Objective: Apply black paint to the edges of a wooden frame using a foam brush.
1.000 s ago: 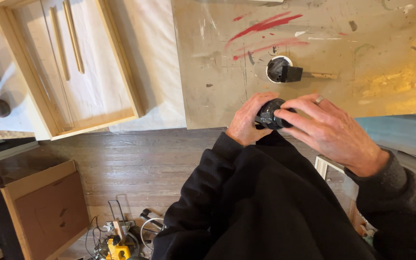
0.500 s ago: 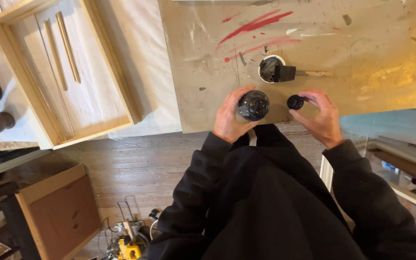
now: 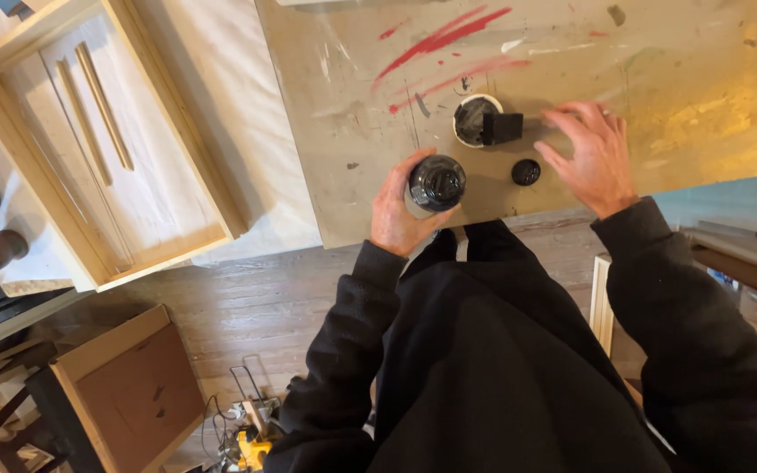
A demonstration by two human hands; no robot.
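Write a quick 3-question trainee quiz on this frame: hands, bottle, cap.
1. True or false: the left hand grips the dark bottle at the near edge of the paint-stained board.
2. Where does the small black cap lie?
A. on the bottle
B. on the board, between the bottle and the right hand
C. on the floor
3. Fill in: the right hand holds ____; it is spread over the board beside the round cup with a black brush head across it.

Key: 1 true; 2 B; 3 nothing
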